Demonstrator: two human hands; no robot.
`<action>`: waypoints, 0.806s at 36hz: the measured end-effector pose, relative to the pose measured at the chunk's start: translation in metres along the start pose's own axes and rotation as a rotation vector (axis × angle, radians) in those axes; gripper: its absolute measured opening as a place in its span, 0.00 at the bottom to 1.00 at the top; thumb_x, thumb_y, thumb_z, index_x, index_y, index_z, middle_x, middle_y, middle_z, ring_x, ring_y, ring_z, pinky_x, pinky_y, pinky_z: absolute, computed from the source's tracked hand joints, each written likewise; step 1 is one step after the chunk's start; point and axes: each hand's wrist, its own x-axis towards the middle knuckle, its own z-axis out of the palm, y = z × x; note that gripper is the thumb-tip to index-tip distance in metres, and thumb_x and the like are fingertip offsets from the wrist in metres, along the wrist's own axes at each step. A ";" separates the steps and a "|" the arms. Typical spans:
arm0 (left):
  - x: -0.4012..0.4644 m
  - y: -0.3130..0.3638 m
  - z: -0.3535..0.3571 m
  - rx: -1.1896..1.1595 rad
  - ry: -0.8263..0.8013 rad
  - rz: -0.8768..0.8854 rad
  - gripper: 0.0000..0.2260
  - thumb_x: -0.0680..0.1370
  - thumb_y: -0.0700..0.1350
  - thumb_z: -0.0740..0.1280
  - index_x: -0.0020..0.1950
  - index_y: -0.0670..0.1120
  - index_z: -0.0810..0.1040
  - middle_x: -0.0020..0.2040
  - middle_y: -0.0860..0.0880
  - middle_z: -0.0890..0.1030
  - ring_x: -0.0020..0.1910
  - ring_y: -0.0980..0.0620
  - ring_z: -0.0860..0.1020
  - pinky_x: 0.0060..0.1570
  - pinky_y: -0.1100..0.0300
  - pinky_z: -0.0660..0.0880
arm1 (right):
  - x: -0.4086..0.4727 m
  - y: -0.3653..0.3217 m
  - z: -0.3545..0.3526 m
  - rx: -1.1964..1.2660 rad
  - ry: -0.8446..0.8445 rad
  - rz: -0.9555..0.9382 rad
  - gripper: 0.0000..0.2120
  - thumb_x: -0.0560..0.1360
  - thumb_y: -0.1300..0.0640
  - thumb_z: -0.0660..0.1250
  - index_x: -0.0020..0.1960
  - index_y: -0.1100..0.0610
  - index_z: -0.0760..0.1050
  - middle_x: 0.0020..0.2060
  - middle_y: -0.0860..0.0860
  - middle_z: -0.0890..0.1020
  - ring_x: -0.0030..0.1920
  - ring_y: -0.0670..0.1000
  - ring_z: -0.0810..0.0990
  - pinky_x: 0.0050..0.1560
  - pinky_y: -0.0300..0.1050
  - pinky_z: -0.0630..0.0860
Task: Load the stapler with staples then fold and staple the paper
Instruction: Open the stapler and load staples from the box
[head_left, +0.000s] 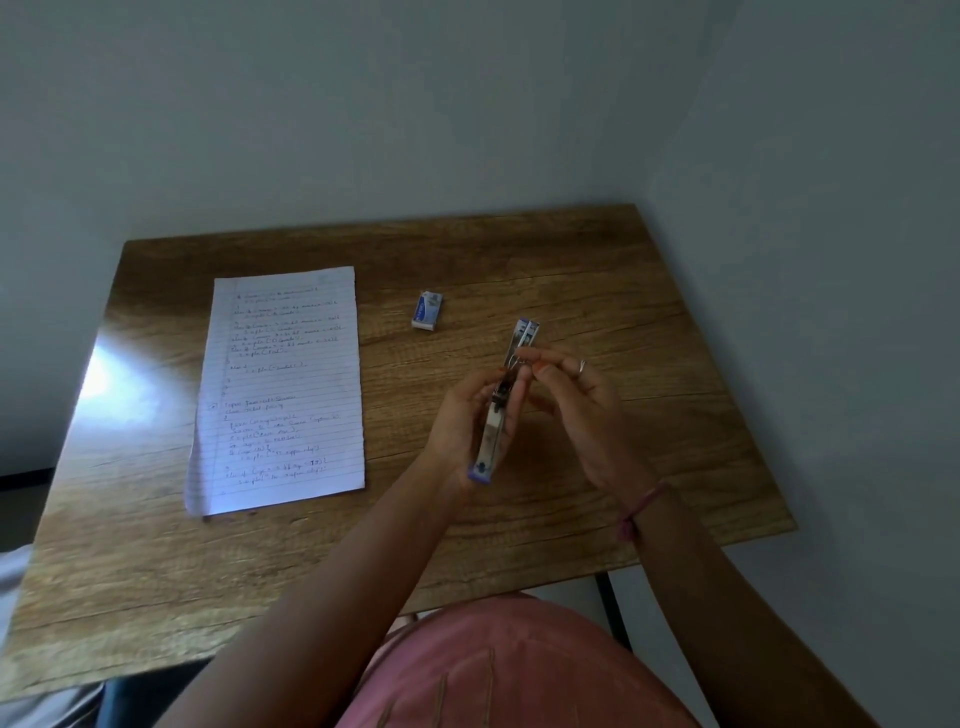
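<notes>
My left hand (462, 426) grips a small metal stapler (500, 410) with purple ends, held up above the table and swung open lengthways. My right hand (576, 400) has its thumb and forefinger pinched at the stapler's middle, by the spring; whether a staple strip sits between those fingers I cannot tell. A small blue and white staple box (427, 310) lies flat on the table beyond the hands. A lined sheet of paper (283, 384) with handwriting lies flat and unfolded on the left part of the table.
The wooden table (597, 291) stands in a corner, with pale walls behind and to the right. Its near edge runs just above my lap, and a dark table leg (613, 608) shows at the lower right.
</notes>
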 end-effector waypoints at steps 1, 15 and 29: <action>0.001 0.001 0.001 -0.004 0.001 0.001 0.10 0.75 0.37 0.66 0.48 0.32 0.82 0.46 0.39 0.83 0.42 0.51 0.83 0.42 0.65 0.81 | 0.000 0.000 0.000 -0.014 0.005 -0.010 0.10 0.79 0.62 0.61 0.54 0.55 0.81 0.59 0.49 0.80 0.58 0.49 0.80 0.58 0.50 0.78; 0.002 0.000 0.006 0.045 0.094 0.058 0.08 0.75 0.39 0.68 0.44 0.34 0.84 0.43 0.41 0.84 0.37 0.52 0.83 0.39 0.63 0.82 | 0.006 0.001 0.002 -0.432 0.079 -0.245 0.07 0.74 0.56 0.70 0.51 0.48 0.81 0.57 0.42 0.75 0.58 0.41 0.76 0.53 0.34 0.76; 0.003 0.002 -0.005 0.089 0.125 0.114 0.09 0.77 0.41 0.67 0.45 0.38 0.85 0.44 0.43 0.84 0.40 0.51 0.84 0.37 0.62 0.81 | -0.014 0.016 0.024 -0.721 0.109 -0.519 0.08 0.72 0.57 0.72 0.51 0.55 0.82 0.56 0.47 0.78 0.57 0.40 0.75 0.57 0.31 0.72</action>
